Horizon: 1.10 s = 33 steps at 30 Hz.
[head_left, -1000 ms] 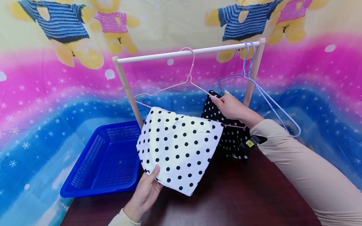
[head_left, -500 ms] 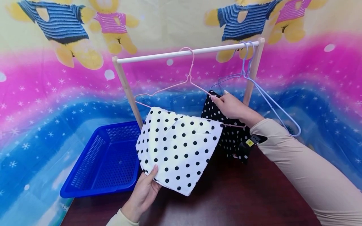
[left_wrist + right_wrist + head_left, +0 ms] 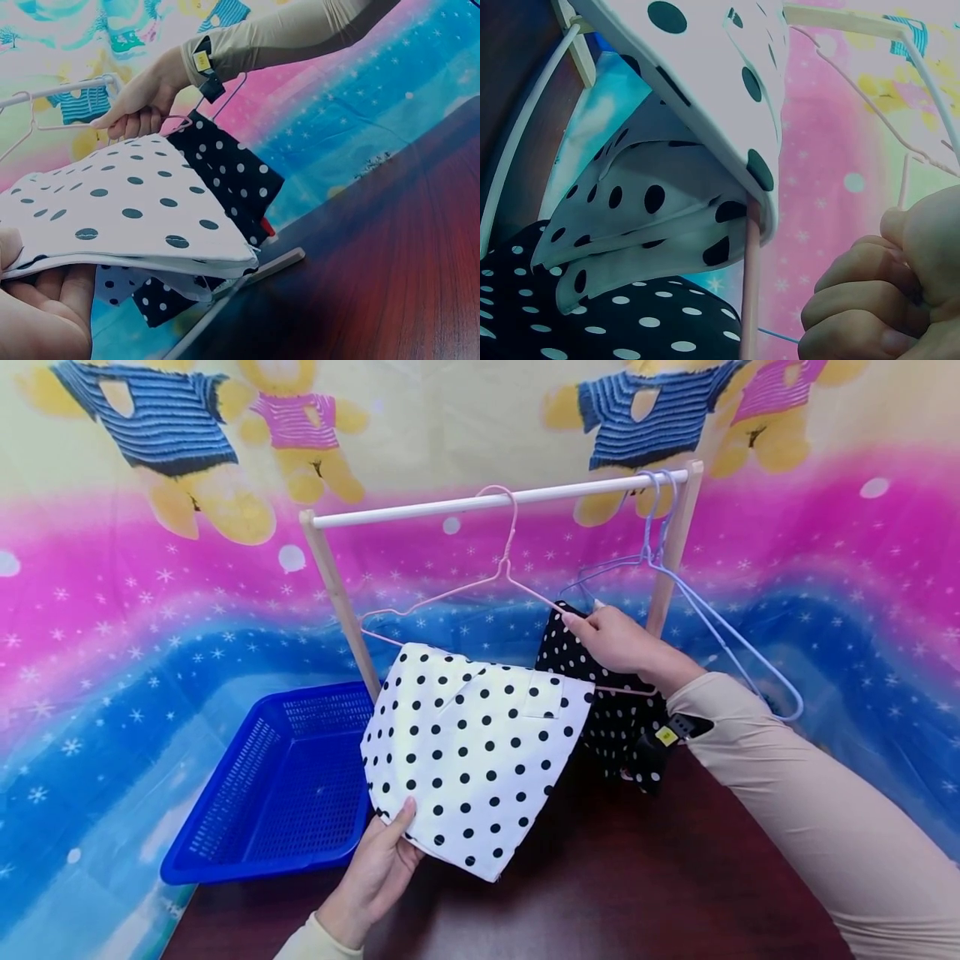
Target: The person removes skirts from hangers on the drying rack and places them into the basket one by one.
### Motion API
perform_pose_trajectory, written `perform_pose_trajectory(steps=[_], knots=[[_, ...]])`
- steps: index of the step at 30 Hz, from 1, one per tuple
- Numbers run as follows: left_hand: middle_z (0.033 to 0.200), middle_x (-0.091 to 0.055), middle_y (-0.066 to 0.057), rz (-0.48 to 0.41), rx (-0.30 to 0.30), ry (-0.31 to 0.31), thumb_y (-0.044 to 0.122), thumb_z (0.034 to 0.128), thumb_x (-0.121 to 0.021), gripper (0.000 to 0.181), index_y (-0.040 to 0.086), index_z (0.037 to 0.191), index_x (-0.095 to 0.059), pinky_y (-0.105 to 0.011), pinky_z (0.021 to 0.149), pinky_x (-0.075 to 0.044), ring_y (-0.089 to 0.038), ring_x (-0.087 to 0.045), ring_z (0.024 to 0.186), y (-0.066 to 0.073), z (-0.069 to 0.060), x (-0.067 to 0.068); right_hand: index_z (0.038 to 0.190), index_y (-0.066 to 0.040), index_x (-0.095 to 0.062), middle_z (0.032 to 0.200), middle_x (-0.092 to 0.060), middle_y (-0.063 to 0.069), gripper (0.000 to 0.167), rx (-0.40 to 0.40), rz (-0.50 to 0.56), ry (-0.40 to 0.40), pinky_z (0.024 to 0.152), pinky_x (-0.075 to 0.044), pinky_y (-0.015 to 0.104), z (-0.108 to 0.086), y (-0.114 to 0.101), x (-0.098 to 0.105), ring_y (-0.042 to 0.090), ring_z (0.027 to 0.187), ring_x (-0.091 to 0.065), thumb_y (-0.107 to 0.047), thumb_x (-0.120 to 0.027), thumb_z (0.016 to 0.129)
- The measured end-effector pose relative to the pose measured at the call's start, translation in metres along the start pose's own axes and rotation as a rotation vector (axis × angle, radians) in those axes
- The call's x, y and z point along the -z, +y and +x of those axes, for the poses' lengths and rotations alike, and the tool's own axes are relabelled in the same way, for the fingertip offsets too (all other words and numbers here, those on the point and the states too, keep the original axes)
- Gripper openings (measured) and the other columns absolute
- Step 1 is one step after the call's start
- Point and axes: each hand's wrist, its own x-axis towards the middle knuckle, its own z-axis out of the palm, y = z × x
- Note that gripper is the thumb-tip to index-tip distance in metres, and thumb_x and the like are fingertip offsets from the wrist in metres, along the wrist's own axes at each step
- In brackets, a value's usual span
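Observation:
A white garment [image 3: 465, 752] with black polka dots and a patch pocket is draped over the lower bar of a pink wire hanger [image 3: 504, 564]. The hanger's hook sits over the white rail. My left hand [image 3: 378, 864] pinches the garment's lower left edge, thumb on top and fingers underneath. With my right hand [image 3: 618, 643] I grip the hanger's right shoulder; in the right wrist view those fingers [image 3: 862, 300] are curled. Behind that hand hangs a black garment [image 3: 561, 647] with white dots, partly hidden by the arm and the white cloth.
The wooden rack [image 3: 405, 510] stands on a dark red-brown table [image 3: 600, 877]. Blue hangers [image 3: 647, 556] hang at the rail's right end. A blue plastic basket [image 3: 318, 793] stands at left, beside the rack's left post. A printed curtain [image 3: 825, 543] closes off the back.
My left hand has drawn the garment's lower edge slightly to the left. My right hand keeps its grip on the hanger and has barely moved.

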Motion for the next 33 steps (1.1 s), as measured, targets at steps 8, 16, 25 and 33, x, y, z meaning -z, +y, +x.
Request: perform_pose_trajectory(steps=[8,16,25,33], knots=[[0.116,-0.075,0.011,-0.014,-0.004,0.008,0.028,0.1099,-0.040,0.021,0.021,0.130,-0.045,-0.025,0.093,-0.057,-0.004,-0.071,0.108,-0.001,0.000,0.002,0.060,-0.017,-0.036,0.054,-0.033,-0.005,0.060,-0.004,0.012,-0.008,0.042,-0.025,0.025,0.001,0.001,0.000,0.009,0.043,-0.023,-0.054,-0.030,0.107],[0.116,-0.075,0.011,-0.041,-0.006,0.006,0.029,0.1097,-0.041,0.021,0.021,0.129,-0.045,-0.025,0.094,-0.057,-0.003,-0.071,0.109,-0.009,0.000,0.000,0.060,-0.015,-0.036,0.071,-0.041,0.002,0.061,-0.014,0.023,0.017,0.043,-0.024,0.024,0.001,0.001,-0.002,0.009,0.043,-0.023,-0.052,-0.030,0.108],[0.118,-0.073,0.012,-0.090,-0.021,-0.010,0.025,0.1099,-0.041,0.018,0.024,0.127,-0.048,-0.025,0.096,-0.057,-0.003,-0.070,0.111,-0.019,-0.004,-0.002,0.061,-0.016,-0.037,0.054,-0.035,-0.004,0.059,-0.027,0.023,0.034,0.044,-0.026,0.025,0.003,0.002,-0.009,0.009,0.044,-0.026,-0.052,-0.031,0.108],[0.118,-0.073,0.013,-0.058,-0.023,-0.019,0.026,0.1103,-0.039,0.019,0.025,0.126,-0.048,-0.025,0.094,-0.057,-0.003,-0.070,0.110,-0.014,-0.005,0.003,0.062,-0.017,-0.037,0.052,-0.030,-0.006,0.059,-0.037,0.026,0.006,0.043,-0.026,0.024,0.005,0.000,-0.008,0.009,0.043,-0.025,-0.053,-0.029,0.108]])
